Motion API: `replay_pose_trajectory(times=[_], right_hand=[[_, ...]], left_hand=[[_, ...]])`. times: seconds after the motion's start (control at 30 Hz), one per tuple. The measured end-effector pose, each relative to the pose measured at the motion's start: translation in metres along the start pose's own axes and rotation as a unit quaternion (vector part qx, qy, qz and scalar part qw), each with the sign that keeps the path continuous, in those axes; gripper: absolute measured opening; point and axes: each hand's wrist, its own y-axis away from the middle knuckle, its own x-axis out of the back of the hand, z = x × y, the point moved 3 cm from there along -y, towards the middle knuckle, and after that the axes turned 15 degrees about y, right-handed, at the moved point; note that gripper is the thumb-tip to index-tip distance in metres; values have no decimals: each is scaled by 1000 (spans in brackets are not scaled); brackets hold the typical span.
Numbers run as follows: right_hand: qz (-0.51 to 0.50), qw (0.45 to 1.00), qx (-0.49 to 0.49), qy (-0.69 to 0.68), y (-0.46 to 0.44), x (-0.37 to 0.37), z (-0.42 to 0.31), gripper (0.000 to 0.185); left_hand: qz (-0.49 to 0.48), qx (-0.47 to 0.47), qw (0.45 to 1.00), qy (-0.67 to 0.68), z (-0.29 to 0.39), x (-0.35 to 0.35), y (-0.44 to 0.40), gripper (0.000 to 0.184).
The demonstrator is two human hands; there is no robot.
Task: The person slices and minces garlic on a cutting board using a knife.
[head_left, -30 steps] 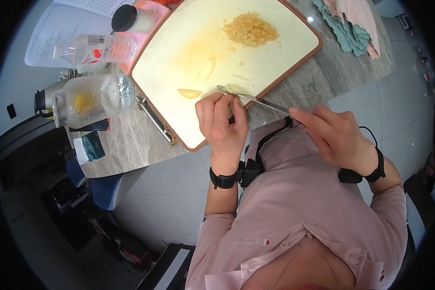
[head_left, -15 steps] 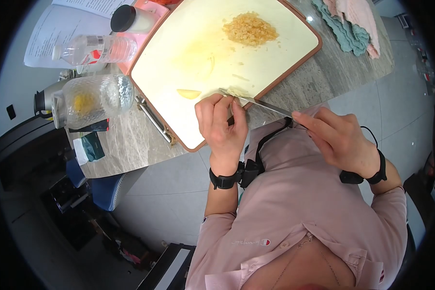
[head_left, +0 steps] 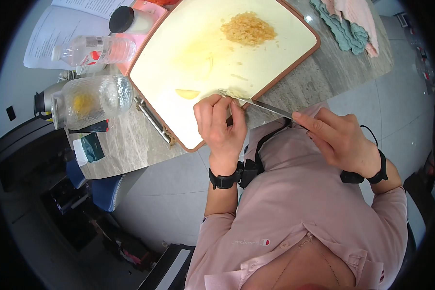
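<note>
My right hand [head_left: 340, 140] is closed around the handle of a knife [head_left: 270, 108], whose narrow blade reaches left over the near edge of the cutting board [head_left: 169, 63]. My left hand [head_left: 221, 128] rests on the board with its fingers curled down beside the blade tip; whatever lies under the fingertips is hidden. Pale finely cut bits [head_left: 236, 93] lie along the far side of the blade. Just left of my left fingers is a pale yellow wedge-shaped slice [head_left: 187, 94]. Farther back on the board sits a heap of yellowish chopped pieces [head_left: 249, 29].
Left of the board stand a glass pitcher [head_left: 92, 100], a clear plastic bottle [head_left: 96, 50] and a black-lidded jar [head_left: 130, 19]. Open printed pages [head_left: 46, 43] lie behind them. Green and pink cloths [head_left: 350, 34] are at the right of the grey table [head_left: 319, 72].
The view has shifted very slightly. Both hands and the knife stay in nearly the same place, with the blade still beside my left fingers.
</note>
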Motion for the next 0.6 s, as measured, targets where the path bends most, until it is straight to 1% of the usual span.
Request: replay_pose_trajectory(times=[0.3,0.4,0.6], right_hand=[[0,1000,-7,-18,-8,-4,4,54],[21,999,-12,-21,-6,0,4,55],[-15,1000,1,0,-2,1,1,59]], left_hand=[[-10,5,1000,11,0,1,-1,16],[2,-8,1000,9,0,2,0,16],[1,-3,1000,9,-1,0,0,16]])
